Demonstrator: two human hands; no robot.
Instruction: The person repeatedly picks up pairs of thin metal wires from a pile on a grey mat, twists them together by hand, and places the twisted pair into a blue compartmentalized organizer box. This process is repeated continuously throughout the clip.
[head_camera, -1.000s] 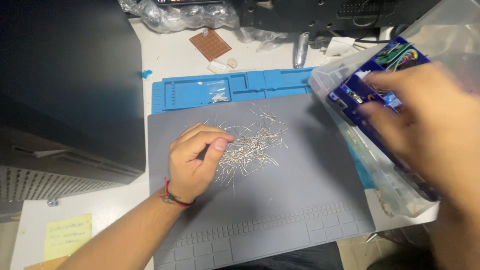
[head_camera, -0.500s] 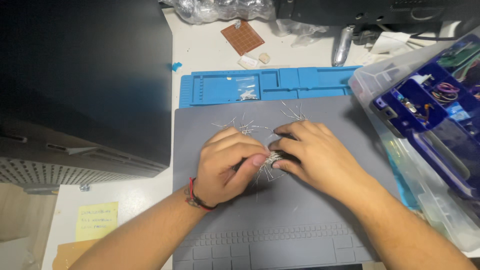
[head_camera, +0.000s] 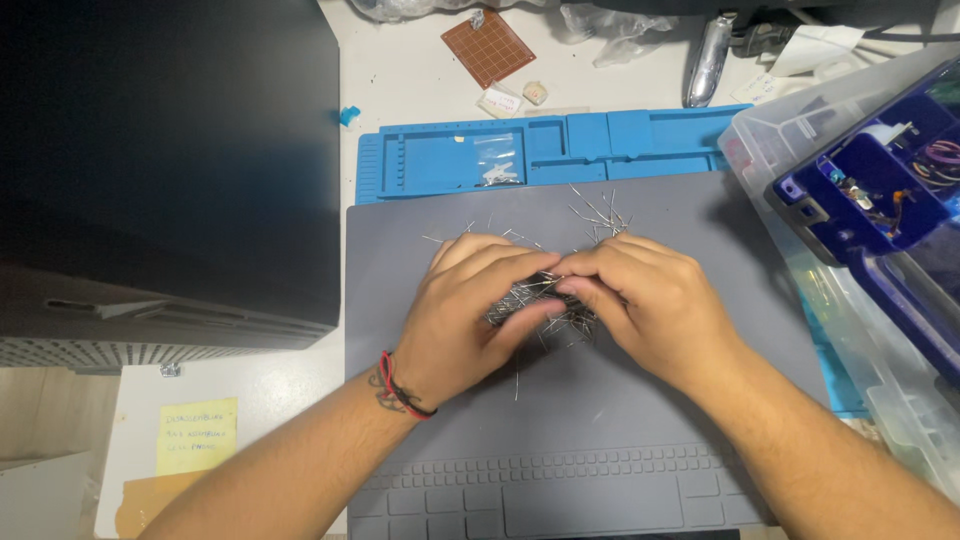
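A pile of thin metal pins lies in the middle of a grey work mat. My left hand and my right hand meet over the pile, fingertips pressed together and pinching a bunch of the pins between them. A few loose pins are scattered on the mat just beyond my fingers. A red and black cord sits on my left wrist. Most of the pile is hidden under my fingers.
A blue compartment tray with a small clear bag lies behind the mat. A clear box with a dark blue parts organiser stands at right. A black computer case fills the left. A brown perforated board and a yellow note lie nearby.
My right hand left the parts box and came down onto the pin pile, joining my left hand. Both hands have closed together on the pins. The camera view shifted right.
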